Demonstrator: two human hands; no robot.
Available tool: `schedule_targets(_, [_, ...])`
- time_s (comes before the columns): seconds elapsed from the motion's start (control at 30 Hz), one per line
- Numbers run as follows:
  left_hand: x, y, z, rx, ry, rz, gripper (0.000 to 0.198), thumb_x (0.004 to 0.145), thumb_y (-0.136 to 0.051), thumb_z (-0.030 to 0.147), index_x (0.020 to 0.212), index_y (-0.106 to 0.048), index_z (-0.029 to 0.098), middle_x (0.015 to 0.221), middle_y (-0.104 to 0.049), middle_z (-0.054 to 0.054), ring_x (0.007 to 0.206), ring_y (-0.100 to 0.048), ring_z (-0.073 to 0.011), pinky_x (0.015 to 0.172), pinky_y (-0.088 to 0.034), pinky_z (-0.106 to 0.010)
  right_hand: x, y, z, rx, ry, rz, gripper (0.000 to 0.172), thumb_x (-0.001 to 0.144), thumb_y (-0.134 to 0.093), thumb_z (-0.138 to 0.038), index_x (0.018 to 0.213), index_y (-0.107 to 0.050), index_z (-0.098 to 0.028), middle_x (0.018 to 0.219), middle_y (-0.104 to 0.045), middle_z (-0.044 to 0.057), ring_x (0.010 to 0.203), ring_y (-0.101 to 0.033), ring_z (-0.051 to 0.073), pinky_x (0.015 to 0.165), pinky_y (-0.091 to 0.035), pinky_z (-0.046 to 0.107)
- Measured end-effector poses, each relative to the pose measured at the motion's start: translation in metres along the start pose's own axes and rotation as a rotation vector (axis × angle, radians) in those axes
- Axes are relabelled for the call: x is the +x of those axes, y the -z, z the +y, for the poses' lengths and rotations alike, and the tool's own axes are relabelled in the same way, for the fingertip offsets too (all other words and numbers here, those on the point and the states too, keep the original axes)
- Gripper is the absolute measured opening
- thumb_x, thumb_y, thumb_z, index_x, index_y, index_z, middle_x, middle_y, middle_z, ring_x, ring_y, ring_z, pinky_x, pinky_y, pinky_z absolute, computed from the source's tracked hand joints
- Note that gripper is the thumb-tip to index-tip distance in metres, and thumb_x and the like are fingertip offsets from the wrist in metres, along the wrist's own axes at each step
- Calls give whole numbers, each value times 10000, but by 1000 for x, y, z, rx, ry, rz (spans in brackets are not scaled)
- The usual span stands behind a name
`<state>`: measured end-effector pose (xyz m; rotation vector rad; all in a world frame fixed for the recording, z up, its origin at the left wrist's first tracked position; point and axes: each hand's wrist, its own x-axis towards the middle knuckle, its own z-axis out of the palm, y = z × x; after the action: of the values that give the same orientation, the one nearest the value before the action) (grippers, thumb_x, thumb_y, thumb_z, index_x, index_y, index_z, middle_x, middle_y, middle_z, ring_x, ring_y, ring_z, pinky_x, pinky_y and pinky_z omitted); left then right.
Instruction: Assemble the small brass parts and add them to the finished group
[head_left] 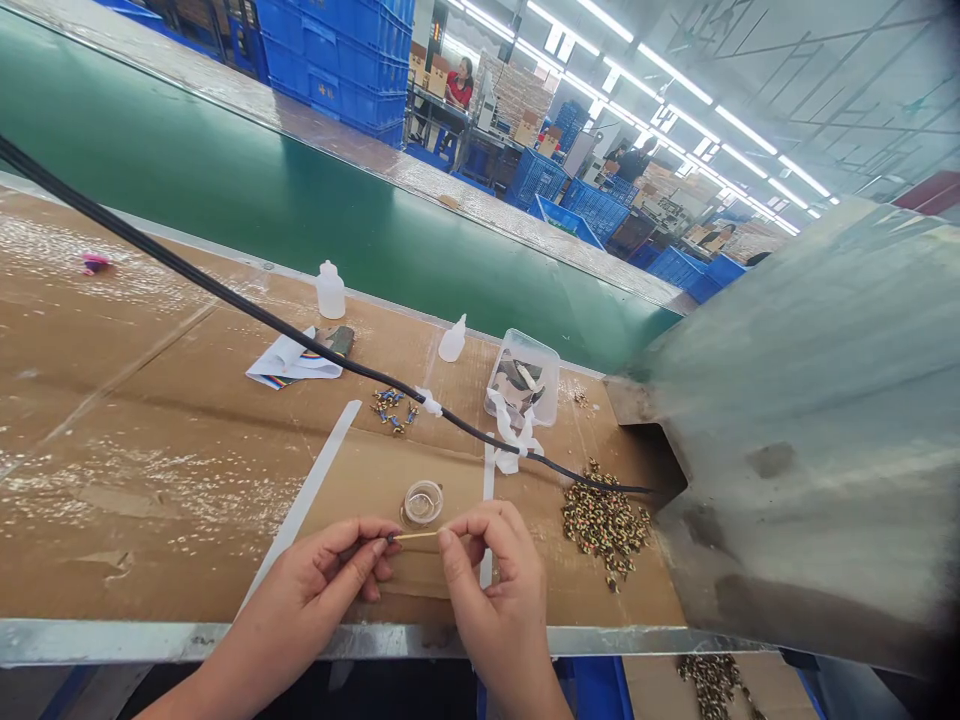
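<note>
My left hand [319, 585] and my right hand [495, 580] pinch a thin wooden stick [415, 536] between fingertips and thumbs, and its left tip looks dark. Just above the stick, a small round clear dish [422, 503] stands on the cardboard bench cover [187, 480], close to my fingers but apart from them. To the right of my right hand lies a heap of small brass-coloured metal parts [606, 525]. A smaller group of similar parts with blue bits [391, 410] lies farther ahead.
A black cable [300, 330] with white tape crosses the bench above my hands. Nearby are white plastic bottles [331, 291], a clear plastic box [523, 378] and a grey metal hood [795, 420]. Beyond lie a green conveyor belt [225, 170], blue crates [337, 60] and distant co-workers.
</note>
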<state>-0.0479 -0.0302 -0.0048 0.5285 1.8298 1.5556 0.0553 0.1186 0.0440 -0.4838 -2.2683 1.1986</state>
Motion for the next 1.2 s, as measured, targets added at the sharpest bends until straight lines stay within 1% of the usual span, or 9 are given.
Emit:
schedule_targets(0.13, [0,0,0,-12,7,2,310,865,-550,450,988,-673,192,758,-701,-27,643,-660,-160,650,-576,-245,0,-3,1,-21,11,-1,109,880,-564,-157,819,-645,-198,788,-586,20,694,-555,142,612,-454,236])
schedule_targets(0.27, [-1,-2,2,-23,18,9,316,841,-583,448,991,-677,186,773,-713,-36,651,-661,-167,650,-582,-250,-1,-3,1,-76,61,-3,113,882,-556,-145,837,-645,-198,795,-584,20,686,-559,135,609,-458,231])
schedule_targets(0.37, [-2,-4,4,-60,34,15,320,802,-634,444,977,-677,179,822,-727,-56,724,-686,-196,658,-590,-259,-3,-4,-1,-96,107,-7,119,880,-549,-133,838,-637,-200,789,-580,20,691,-560,135,604,-455,229])
schedule_targets(0.47, [-2,-6,2,-101,50,10,348,802,-641,464,996,-663,176,886,-732,-77,833,-706,-235,723,-602,-295,-7,-3,-3,-103,126,-20,118,882,-552,-136,840,-632,-211,789,-578,15,692,-566,134,610,-457,231])
schedule_targets(0.57, [-3,-6,-2,-107,52,19,363,811,-637,479,1008,-653,174,934,-729,-91,878,-708,-254,785,-602,-340,-12,-2,-6,-136,150,-56,109,889,-563,-147,861,-637,-221,804,-585,17,723,-588,142,640,-467,245])
schedule_targets(0.77, [-4,-5,-2,-125,51,49,342,791,-659,476,969,-666,184,861,-738,-75,808,-709,-240,738,-608,-323,-15,1,-6,-162,192,-70,115,869,-578,-128,852,-645,-220,786,-599,24,719,-606,156,636,-482,256])
schedule_targets(0.9, [-4,-6,2,-139,39,94,300,752,-699,443,914,-694,191,770,-720,-38,687,-687,-193,625,-596,-255,-14,1,-4,-125,168,-39,125,874,-561,-131,849,-648,-217,784,-594,23,701,-595,146,628,-487,250])
schedule_targets(1.0, [-3,-6,6,-155,58,125,294,713,-726,433,881,-715,192,727,-706,-22,589,-649,-160,565,-582,-237,-14,0,-4,-107,152,-7,122,873,-564,-138,833,-650,-215,771,-587,20,681,-586,139,613,-485,245])
schedule_targets(1.2, [-3,-7,7,-185,71,133,299,675,-754,426,856,-728,189,708,-701,-23,565,-636,-155,557,-575,-240,-15,-2,-2,-91,154,4,120,868,-569,-129,844,-655,-210,784,-589,22,681,-585,138,611,-486,238])
